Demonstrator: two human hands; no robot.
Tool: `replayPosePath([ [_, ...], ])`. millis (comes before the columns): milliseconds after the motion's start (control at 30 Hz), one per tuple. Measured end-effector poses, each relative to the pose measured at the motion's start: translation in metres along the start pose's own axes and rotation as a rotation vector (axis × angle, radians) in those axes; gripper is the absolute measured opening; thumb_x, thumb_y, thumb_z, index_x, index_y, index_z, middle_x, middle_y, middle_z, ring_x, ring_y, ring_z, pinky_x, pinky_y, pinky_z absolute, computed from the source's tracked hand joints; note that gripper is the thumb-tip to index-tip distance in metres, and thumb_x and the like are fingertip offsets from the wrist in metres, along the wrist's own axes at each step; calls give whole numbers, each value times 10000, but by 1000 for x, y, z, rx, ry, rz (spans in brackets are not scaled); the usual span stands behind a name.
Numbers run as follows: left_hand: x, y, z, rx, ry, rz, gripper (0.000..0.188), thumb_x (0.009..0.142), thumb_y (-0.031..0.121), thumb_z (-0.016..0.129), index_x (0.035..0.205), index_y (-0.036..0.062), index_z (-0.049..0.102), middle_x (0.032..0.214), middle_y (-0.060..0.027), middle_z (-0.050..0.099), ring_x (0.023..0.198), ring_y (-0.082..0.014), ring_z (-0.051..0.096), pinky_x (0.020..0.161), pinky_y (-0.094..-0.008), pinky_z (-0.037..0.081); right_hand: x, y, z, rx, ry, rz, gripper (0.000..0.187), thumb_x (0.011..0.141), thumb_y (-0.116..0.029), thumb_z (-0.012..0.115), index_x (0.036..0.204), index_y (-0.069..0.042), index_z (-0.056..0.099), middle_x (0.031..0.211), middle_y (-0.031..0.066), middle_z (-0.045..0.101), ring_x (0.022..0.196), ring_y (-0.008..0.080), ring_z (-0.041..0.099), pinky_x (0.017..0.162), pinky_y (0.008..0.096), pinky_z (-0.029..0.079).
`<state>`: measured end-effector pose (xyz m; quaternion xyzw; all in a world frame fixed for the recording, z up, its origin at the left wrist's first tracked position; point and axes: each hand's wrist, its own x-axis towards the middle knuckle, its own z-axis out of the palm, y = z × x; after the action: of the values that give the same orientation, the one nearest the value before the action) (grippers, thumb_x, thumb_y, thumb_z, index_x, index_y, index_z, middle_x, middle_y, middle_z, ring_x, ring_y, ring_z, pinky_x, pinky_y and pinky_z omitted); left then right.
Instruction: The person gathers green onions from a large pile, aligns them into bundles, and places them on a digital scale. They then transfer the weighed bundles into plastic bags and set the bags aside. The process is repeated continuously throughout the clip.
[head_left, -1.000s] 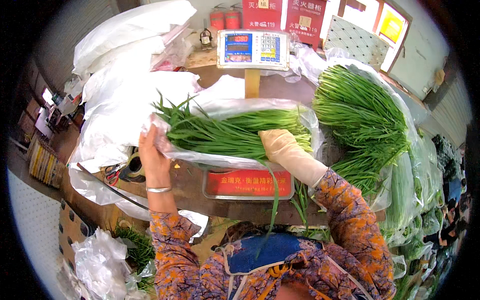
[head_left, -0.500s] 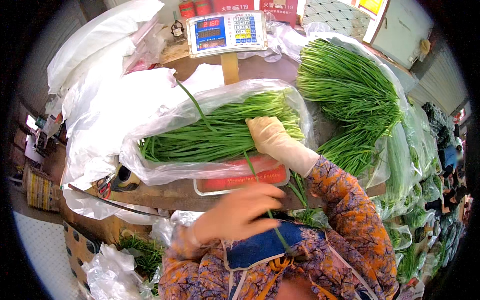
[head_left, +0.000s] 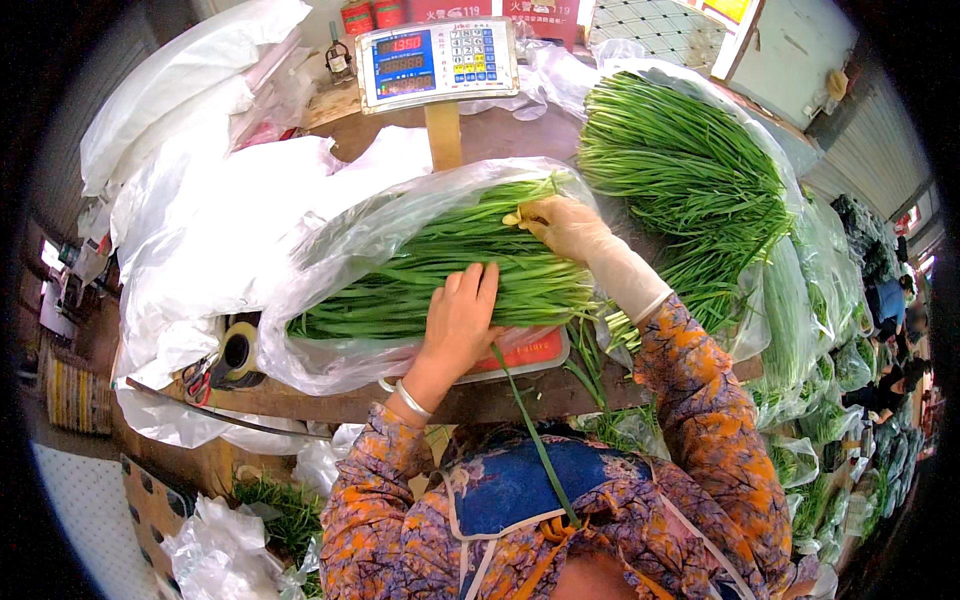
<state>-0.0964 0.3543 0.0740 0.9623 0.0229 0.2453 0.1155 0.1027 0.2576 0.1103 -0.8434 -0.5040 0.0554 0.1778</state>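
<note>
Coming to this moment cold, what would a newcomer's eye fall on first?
Probably the long bundle of green stalks at the centre, lying in an open clear bag, with the bare left hand and gloved right hand on it. Next, the larger green heap to its right and the bright white plastic to its left. Behind stands a scale display with red lit digits.
</note>
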Motion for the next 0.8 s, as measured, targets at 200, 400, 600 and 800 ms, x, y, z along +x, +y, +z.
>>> replayPosePath([
  [200, -4, 11, 9, 247, 39, 38, 128, 751, 81, 510, 823, 16, 593, 1077, -129, 514, 992, -289, 477, 824, -441, 389, -4, -20, 10, -221, 88, -151, 382, 709, -258, 679, 1044, -120, 558, 1001, 115, 577, 994, 309, 528, 822, 388, 436],
  [400, 1, -5, 18, 160, -108, 74, 302, 655, 43, 623, 919, 8, 480, 1170, -232, 447, 1211, -408, 338, 1018, -503, 242, 4, -6, 21, -162, 83, -74, 284, 718, -236, 672, 953, -96, 597, 949, 111, 588, 943, 288, 554, 788, 377, 448],
  [600, -6, -11, 27, 15, -39, 85, 503, 545, 34, 696, 980, -6, 447, 1158, -237, 441, 1169, -414, 367, 1006, -505, 254, -5, 7, 9, 239, 184, 171, 233, 770, -198, 618, 979, -96, 600, 979, 98, 608, 917, 294, 576, 794, 350, 453],
  [800, -6, -13, 29, 50, -47, 110, 599, 515, 66, 730, 1030, -14, 436, 1154, -230, 441, 1152, -410, 383, 994, -495, 268, -11, -3, 18, -31, 251, -301, 272, 755, -160, 604, 1026, -143, 588, 954, 105, 605, 901, 299, 580, 771, 373, 470],
])
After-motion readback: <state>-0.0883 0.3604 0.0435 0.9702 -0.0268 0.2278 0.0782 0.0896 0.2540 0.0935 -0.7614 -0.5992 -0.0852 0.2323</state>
